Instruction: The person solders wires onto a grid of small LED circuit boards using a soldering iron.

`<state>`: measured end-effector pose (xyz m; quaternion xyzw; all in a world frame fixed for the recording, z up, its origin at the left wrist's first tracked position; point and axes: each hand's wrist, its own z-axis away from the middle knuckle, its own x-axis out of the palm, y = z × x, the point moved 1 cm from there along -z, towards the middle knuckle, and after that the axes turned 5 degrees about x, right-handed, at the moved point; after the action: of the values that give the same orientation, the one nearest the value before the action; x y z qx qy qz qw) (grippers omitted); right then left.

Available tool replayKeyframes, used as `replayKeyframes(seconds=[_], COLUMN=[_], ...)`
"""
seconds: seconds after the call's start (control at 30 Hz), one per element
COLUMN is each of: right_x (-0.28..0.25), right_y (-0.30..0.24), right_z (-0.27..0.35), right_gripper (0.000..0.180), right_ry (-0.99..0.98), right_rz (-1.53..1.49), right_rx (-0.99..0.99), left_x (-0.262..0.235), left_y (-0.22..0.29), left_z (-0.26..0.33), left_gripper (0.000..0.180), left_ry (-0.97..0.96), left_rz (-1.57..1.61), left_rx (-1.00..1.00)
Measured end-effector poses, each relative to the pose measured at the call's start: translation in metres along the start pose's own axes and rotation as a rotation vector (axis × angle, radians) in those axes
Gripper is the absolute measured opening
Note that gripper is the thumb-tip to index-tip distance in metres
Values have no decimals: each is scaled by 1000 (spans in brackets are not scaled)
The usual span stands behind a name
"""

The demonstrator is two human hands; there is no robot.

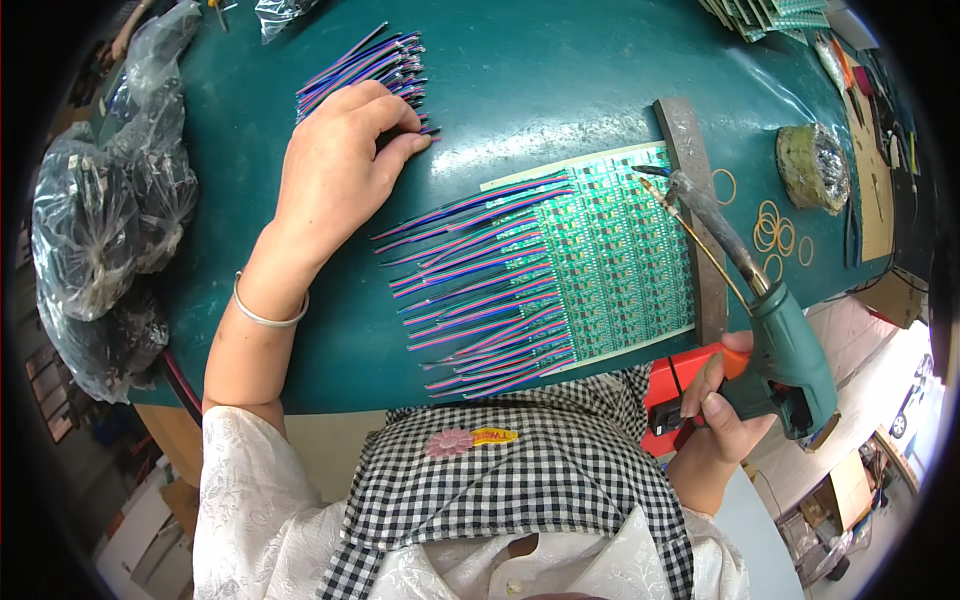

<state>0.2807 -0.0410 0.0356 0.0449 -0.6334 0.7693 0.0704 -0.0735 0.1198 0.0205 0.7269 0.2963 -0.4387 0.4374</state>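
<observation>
My left hand [340,155] rests on the near end of a pile of cut blue, red and black wires [365,68]. Its thumb and forefinger are pinched together at a wire end on the pile's right side. My right hand [725,420] is wrapped around the handle of a green soldering gun [795,345]. The gun's iron tip and thin solder feed tube point at the far right part of a green circuit board panel [625,260]. Rows of multicoloured wires [480,285] stick out from the panel's left side, lying on the table.
A grey metal bar [703,220] lies along the panel's right edge. Several rubber bands [768,228] and a roll of tape [812,168] are farther right. Stuffed clear plastic bags [90,235] stand at the left. More boards [770,15] are stacked at the far right.
</observation>
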Motion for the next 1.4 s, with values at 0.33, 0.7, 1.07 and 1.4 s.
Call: replayKeyframes(seconds=[0.33,0.7,1.07,1.4], right_x=[3,1,7,13], right_y=[-2,8,11,13], right_z=[0,23,21,15], right_gripper=[64,66,60,52], right_ry=[61,146,143,153], right_rz=[-2,59,168,161], right_rx=[48,160,229,195], left_x=[-11,46,47,51], left_y=[23,69,73,72], left_z=[-2,2,9,10], left_gripper=[10,25,27,26], left_ry=[211,54,-3,18], left_rz=[240,199,115,133], left_rx=[44,479,499,509])
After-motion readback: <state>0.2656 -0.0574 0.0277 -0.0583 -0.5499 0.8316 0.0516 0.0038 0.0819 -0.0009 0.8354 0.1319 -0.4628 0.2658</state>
